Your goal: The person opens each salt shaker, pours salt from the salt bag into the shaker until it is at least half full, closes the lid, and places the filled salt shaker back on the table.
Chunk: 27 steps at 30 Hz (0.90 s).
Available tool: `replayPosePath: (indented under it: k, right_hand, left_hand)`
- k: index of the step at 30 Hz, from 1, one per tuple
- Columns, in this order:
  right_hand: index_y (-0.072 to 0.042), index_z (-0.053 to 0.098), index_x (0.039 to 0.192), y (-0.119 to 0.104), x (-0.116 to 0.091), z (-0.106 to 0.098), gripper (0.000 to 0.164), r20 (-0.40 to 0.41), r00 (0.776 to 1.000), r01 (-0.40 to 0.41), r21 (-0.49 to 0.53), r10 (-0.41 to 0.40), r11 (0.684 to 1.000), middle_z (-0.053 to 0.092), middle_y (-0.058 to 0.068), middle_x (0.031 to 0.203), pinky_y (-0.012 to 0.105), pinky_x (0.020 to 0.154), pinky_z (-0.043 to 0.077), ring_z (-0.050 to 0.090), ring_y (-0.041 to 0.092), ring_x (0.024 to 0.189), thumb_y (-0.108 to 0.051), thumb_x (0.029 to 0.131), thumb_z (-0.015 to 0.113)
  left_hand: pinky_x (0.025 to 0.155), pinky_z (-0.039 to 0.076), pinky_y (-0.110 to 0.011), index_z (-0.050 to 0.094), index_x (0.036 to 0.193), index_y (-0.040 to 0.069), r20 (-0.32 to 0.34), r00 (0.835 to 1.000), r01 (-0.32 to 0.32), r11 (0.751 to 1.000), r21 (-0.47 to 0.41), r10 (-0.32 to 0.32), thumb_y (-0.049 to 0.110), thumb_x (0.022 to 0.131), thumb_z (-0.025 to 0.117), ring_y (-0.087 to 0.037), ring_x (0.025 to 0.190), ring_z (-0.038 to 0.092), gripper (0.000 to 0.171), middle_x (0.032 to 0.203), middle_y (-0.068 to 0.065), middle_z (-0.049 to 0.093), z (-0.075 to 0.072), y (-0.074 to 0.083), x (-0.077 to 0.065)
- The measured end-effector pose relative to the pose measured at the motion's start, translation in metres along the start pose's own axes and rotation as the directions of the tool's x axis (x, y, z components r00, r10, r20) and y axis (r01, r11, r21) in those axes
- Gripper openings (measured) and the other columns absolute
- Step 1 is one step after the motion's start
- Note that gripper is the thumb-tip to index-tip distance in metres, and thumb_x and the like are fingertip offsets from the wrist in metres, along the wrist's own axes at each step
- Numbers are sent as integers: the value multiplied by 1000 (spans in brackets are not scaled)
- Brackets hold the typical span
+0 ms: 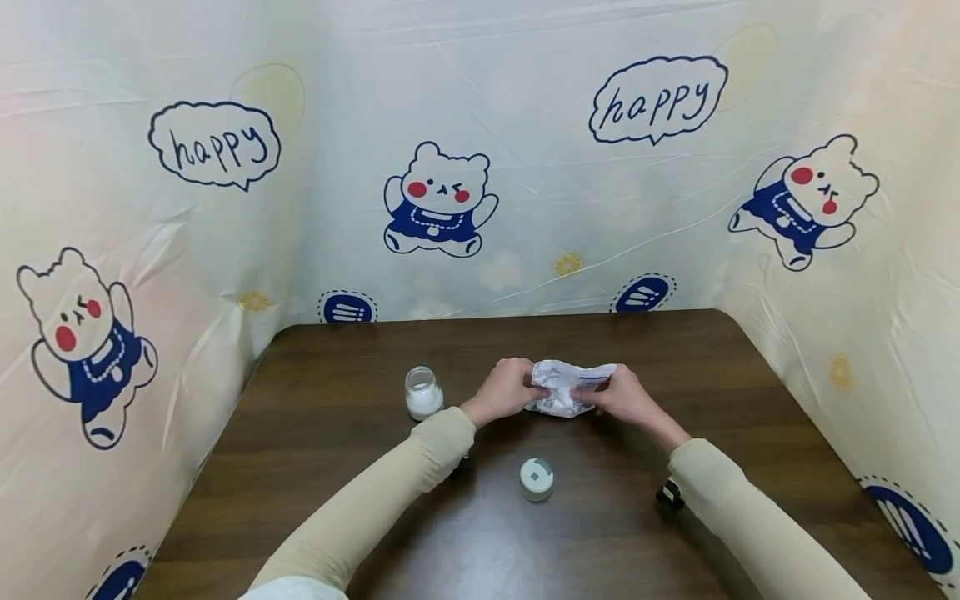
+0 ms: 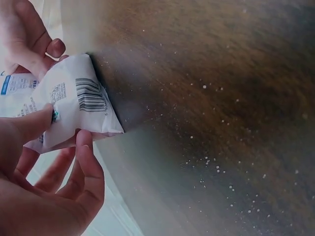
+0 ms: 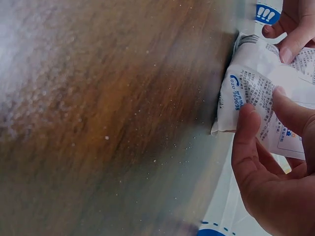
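Both hands hold a crumpled white printed packet (image 1: 558, 385) over the far half of the wooden table. My left hand (image 1: 506, 390) pinches its left side between thumb and fingers, close to a barcode that shows in the left wrist view. My right hand (image 1: 628, 398) pinches the right side, its thumb lying on printed text in the right wrist view. Left of the hands stands an open glass jar (image 1: 423, 393) with white contents. A small round lid (image 1: 536, 478) with a pale top rests on the table nearer to me.
White grains (image 2: 216, 167) lie scattered over the brown table (image 1: 345, 354). A patterned curtain (image 1: 525, 183) with bear drawings hangs behind the table and along both sides. A small black object (image 1: 670, 496) sits under the right sleeve by the wrist.
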State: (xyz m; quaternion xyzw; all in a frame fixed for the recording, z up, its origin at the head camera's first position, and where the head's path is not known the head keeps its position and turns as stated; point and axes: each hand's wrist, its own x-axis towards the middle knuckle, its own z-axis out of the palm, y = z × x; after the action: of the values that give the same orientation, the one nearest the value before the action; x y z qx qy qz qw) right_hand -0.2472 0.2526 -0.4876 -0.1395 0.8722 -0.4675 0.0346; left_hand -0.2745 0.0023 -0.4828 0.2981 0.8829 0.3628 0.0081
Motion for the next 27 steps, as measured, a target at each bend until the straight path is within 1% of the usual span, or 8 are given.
replayPosePath:
  k: [6, 12, 17, 19, 22, 24, 25, 27]
  right_hand:
    - [2, 79, 110, 0, 1, 4, 29, -10, 1000, -11, 13, 12, 1000, 75, 11, 92, 40, 55, 57, 64, 24, 63, -11, 87, 89]
    - [4, 79, 109, 2, 2, 7, 28, -5, 1000, -15, 39, 15, 999, 74, 9, 84, 37, 53, 55, 65, 26, 65, -11, 87, 89]
    - [4, 79, 109, 4, 2, 10, 29, -5, 1000, -14, 54, 15, 998, 72, 8, 80, 35, 52, 54, 64, 25, 63, -11, 86, 89]
    - [4, 79, 110, 5, 2, 10, 30, -10, 1000, -21, 53, 22, 998, 73, 8, 80, 34, 52, 53, 64, 25, 63, -11, 86, 89]
    - [4, 79, 111, 4, 3, 9, 31, -17, 999, -28, 48, 28, 998, 73, 9, 80, 33, 52, 53, 65, 29, 64, -10, 86, 89]
    - [4, 78, 110, 3, 3, 7, 31, -25, 999, -36, 43, 37, 998, 73, 9, 81, 33, 51, 52, 65, 30, 64, -10, 85, 89]
    - [4, 78, 110, 3, 3, 6, 31, -26, 999, -40, 41, 41, 998, 73, 10, 81, 33, 51, 52, 64, 30, 63, -10, 85, 89]
    - [4, 77, 109, 3, 2, 4, 30, -31, 998, -49, 42, 50, 998, 71, 10, 81, 33, 50, 51, 62, 29, 60, -11, 86, 89]
  left_hand:
    - [91, 54, -32, 84, 102, 6, -6, 1000, 24, 1000, 4, -24, 12, 88, 87, -20, 103, 70, 15, 106, -6, 78, 3, 0, 1]
    - [96, 53, -36, 84, 103, 5, -7, 999, 49, 999, 10, -49, 12, 89, 87, -23, 107, 70, 16, 109, -7, 77, 4, 1, 0]
    - [96, 54, -38, 83, 105, 3, 2, 998, 66, 998, 4, -66, 11, 89, 87, -25, 109, 69, 18, 113, -8, 76, 5, 1, -1]
    - [95, 54, -37, 83, 105, 4, 6, 998, 70, 998, 3, -70, 10, 90, 86, -24, 109, 69, 17, 113, -8, 76, 6, 0, -1]
    - [93, 55, -37, 83, 105, 4, 6, 997, 71, 997, 11, -71, 10, 90, 86, -23, 108, 69, 17, 113, -9, 76, 6, 0, 0]
    - [90, 56, -35, 82, 105, 3, 12, 997, 75, 997, 13, -75, 10, 90, 86, -21, 105, 70, 17, 112, -9, 77, 6, 1, 1]
    - [88, 56, -34, 82, 105, 3, 18, 997, 77, 997, 12, -77, 11, 90, 86, -20, 103, 70, 17, 111, -9, 77, 5, 1, 1]
    - [81, 56, -32, 81, 104, 3, 43, 996, 84, 996, -2, -84, 12, 91, 85, -18, 91, 69, 16, 107, -9, 77, 3, 1, 2]
